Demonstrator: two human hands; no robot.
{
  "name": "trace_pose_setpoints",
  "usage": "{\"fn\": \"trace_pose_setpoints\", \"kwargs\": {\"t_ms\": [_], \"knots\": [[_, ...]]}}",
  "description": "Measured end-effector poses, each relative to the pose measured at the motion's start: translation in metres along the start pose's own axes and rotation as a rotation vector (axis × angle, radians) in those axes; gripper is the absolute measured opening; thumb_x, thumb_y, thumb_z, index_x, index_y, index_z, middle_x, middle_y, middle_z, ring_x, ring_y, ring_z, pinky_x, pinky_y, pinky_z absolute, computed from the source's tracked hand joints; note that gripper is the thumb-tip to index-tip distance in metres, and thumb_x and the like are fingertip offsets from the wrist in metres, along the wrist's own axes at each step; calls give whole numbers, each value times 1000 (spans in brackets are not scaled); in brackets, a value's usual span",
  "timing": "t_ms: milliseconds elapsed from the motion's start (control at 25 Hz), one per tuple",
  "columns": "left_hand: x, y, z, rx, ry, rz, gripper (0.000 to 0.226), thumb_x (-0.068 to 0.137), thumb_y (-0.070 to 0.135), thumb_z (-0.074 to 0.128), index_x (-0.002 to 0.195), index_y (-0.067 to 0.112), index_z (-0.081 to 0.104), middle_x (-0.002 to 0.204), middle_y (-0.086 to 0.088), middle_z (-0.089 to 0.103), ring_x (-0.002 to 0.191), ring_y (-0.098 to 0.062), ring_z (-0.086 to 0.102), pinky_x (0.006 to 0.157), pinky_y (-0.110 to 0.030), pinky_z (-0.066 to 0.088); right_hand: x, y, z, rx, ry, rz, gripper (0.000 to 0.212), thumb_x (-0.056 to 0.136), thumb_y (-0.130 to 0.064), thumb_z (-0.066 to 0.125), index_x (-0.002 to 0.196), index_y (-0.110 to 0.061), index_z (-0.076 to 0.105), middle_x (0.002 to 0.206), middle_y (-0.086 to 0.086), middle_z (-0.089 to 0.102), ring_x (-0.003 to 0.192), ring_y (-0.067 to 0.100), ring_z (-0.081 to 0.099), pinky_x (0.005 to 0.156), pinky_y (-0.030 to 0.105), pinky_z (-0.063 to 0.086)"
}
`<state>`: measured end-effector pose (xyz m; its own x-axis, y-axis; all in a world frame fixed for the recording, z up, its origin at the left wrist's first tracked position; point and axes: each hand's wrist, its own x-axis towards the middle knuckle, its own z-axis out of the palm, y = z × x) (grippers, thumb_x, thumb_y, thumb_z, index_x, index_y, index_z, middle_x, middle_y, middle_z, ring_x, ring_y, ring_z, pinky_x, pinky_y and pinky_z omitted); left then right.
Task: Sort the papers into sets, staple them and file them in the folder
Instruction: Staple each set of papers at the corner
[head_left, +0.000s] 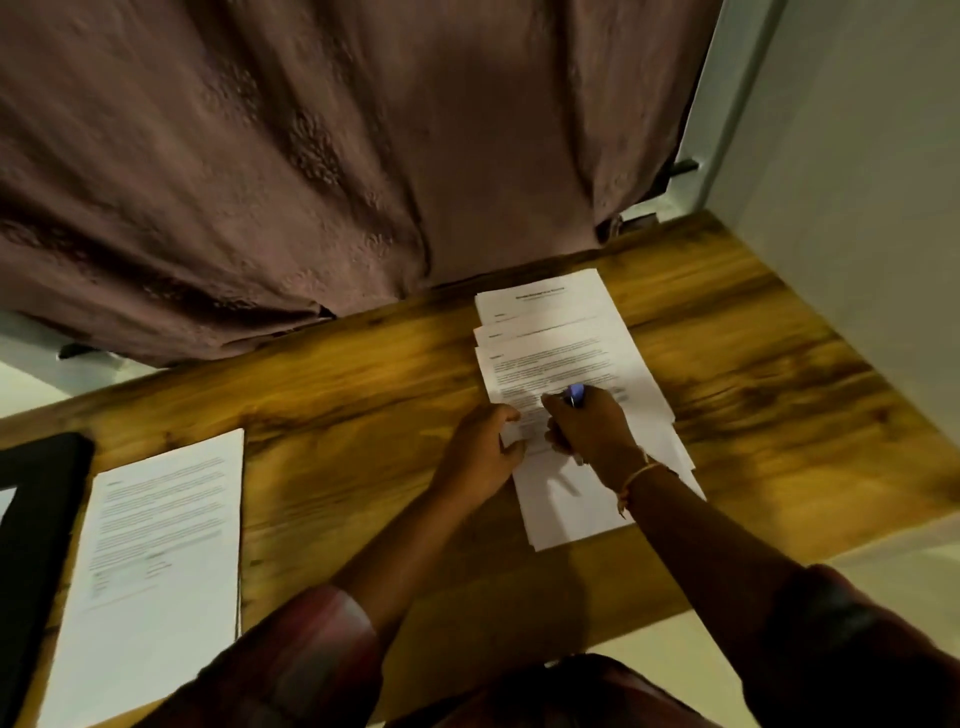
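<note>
— Why are both hands on the right-hand pile?
— My left hand (480, 447) pinches the fanned sheets (561, 332) at their left edge so they can't slide. My right hand (587, 423) grips a blue-tipped tool (574, 396), probably the stapler, on top of them.
— And the other stack (161, 545)?
— It lies near left on the table (363, 405), beside the dark folder (36, 519), I'd guess for filing.

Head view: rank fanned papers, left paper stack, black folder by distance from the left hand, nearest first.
1. fanned papers: right of centre; the left hand holds their edge.
2. paper stack: left side, apart from the hand.
3. black folder: far left edge, beyond the stack.
The right hand grips a blue-tipped tool over the fanned papers.
</note>
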<state>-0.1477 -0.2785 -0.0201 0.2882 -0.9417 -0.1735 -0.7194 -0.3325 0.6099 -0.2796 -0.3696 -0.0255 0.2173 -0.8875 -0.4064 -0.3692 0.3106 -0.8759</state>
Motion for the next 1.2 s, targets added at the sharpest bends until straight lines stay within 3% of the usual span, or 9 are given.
{"fn": "trace_pose_setpoints", "kwargs": {"t_ms": [160, 360, 520, 760, 1040, 1200], "knots": [[36, 12, 2, 128, 9, 9, 45, 93, 16, 68, 136, 15, 53, 149, -4, 46, 138, -24, 43, 107, -34, 46, 19, 15, -7, 94, -71, 77, 28, 95, -20, 65, 120, -8, 62, 74, 10, 68, 49, 13, 62, 46, 23, 50], [94, 22, -2, 304, -35, -10, 59, 94, 23, 68, 146, 11, 43, 152, -9, 42, 139, -27, 41, 111, -37, 43, 30, 28, -6, 264, -69, 173, 27, 92, -20, 70, 116, -11, 61, 92, 12, 72, 67, 21, 73, 62, 34, 62], [135, 21, -1, 428, -76, -21, 69, 92, 44, 68, 146, 10, 39, 148, -12, 47, 134, -31, 47, 107, -42, 45, 35, 28, -12, 419, -137, 230, 24, 91, -18, 71, 114, -12, 62, 95, 12, 73, 76, 25, 75, 71, 44, 63], [166, 12, -1, 567, -135, -48, 81, 81, 66, 68, 139, 14, 46, 141, -15, 46, 129, -33, 46, 103, -44, 44, 36, 29, -12, 432, -158, 214, 24, 92, -19, 71, 113, -15, 61, 97, 9, 74, 78, 23, 76, 65, 37, 63], [183, 17, -12, 480, -188, -142, 95, 65, 65, 83, 135, 13, 46, 135, -14, 46, 128, -33, 46, 104, -44, 44, 34, 29, -12, 440, -161, 204, 28, 90, -19, 73, 115, -14, 60, 97, 10, 74, 75, 22, 76, 60, 32, 61], [185, 25, -15, 498, -240, -152, 95, 67, 62, 84, 136, 12, 42, 135, -10, 52, 127, -32, 49, 107, -47, 43, 33, 27, -12, 425, -146, 201, 26, 90, -19, 73, 112, -15, 60, 95, 9, 74, 72, 21, 76, 58, 30, 60]]}}
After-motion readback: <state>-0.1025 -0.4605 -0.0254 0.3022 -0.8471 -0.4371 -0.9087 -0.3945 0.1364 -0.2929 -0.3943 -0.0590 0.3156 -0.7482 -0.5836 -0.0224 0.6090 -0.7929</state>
